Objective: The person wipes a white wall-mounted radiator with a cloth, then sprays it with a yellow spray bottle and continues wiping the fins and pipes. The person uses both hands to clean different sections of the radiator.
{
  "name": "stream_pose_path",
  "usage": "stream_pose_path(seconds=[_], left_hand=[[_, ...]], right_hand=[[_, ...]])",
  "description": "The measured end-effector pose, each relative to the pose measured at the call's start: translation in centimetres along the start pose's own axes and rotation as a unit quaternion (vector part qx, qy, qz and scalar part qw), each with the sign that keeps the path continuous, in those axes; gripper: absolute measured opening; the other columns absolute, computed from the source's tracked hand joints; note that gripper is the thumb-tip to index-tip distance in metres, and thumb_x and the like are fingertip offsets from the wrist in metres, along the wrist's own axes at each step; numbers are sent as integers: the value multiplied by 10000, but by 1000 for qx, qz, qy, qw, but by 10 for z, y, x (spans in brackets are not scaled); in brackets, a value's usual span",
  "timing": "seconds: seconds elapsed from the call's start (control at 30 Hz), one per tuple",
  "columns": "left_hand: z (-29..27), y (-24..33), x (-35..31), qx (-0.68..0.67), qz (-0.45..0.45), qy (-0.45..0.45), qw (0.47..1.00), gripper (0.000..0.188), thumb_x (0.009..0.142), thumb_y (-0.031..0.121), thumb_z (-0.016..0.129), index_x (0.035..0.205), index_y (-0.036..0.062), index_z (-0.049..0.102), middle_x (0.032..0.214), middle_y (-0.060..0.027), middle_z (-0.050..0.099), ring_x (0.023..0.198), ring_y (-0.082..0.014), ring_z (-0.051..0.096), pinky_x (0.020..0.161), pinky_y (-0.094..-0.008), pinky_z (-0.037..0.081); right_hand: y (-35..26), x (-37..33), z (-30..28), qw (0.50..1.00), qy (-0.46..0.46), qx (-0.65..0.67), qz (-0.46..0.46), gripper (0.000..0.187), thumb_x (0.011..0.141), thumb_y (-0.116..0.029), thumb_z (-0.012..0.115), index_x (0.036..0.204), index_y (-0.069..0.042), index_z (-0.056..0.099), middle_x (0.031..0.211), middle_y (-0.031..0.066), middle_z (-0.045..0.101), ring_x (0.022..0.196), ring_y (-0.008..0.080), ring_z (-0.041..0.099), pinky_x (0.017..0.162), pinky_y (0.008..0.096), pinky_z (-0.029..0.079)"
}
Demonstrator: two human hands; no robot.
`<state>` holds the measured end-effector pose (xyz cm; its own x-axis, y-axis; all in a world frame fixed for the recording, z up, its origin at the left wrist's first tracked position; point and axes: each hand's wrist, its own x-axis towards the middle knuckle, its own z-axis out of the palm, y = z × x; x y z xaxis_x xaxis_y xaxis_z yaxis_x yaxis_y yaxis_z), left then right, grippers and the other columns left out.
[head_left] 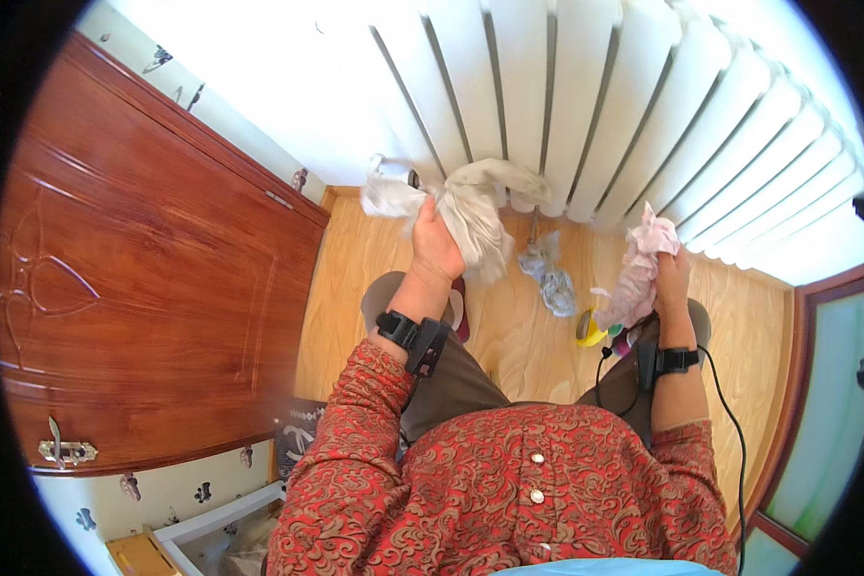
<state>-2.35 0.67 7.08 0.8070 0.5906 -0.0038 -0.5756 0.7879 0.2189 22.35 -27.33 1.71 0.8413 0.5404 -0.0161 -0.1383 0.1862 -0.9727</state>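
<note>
The left hand (439, 245) grips a crumpled creamy-white bundle (478, 221), held up in front of the low end of the white radiator (576, 106). The right hand (673, 276) holds a crumpled pink bundle (632, 274) off to the right, and I can't tell if they are cloths or bags. Between them, a crinkly bluish bundle (555, 291) is low down by the wooden floor (523, 360).

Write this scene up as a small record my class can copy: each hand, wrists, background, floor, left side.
Left hand: grips a crumpled whitish cloth
Right hand: holds a crumpled pale pink cloth
Wrists: black strapped device on each
Background: white ribbed radiator
Floor: light wood
Below radiator: crumpled bluish bundle
Left side: reddish-brown door, metal handle
</note>
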Motion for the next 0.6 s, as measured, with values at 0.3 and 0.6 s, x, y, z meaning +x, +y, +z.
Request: stream_pose_path(seconds=[0.3, 0.6], left_hand=[[27, 32, 0, 280, -40, -8, 959, 368, 941, 58, 460, 1297, -30, 491, 1181, -121, 618, 1094, -265, 609, 995, -421, 481], [123, 55, -21, 584, -50, -93, 805, 449, 852, 82, 651, 1284, -1, 562, 1148, -70, 661, 1015, -170, 639, 902, -328, 514]], right_hand=[[26, 14, -16, 994, 19, -97, 40, 271, 956, -223, 562, 1126, -23, 631, 980, -5, 624, 874, 93, 560, 767, 258, 463], [30, 16, -16, 993, 21, -119, 17, 287, 958, -221, 553, 1146, -21, 635, 967, -10, 629, 868, 90, 558, 752, 249, 453]])
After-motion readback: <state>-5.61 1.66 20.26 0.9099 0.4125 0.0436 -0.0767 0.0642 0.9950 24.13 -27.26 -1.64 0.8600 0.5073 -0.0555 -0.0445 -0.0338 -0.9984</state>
